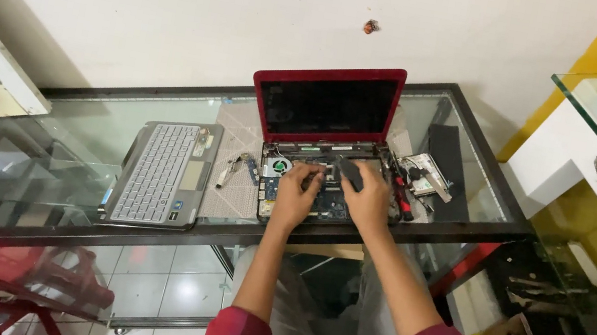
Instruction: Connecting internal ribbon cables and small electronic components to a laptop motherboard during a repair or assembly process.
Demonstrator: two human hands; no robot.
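I am working on one small red-lidded laptop [326,115] with its top cover removed, standing near the far edge of the glass-topped table with a black metal frame [59,152]; its long axis is running left to right, its screen is facing me and its exposed circuit board [325,200] is lying flat toward me. My left hand [296,195] is resting palm down on the board, fingers curled; I cannot tell whether it is gripping anything. My right hand [368,195] is closing loosely over one dark flat part [350,173] at the board's rear. One detached grey keyboard panel [162,173] is lying well to the left, long axis front to back. One red-handled screwdriver [404,200] is lying just right of the laptop. A white wall [220,9] is backing the table; pale floor tiles are showing through the glass.
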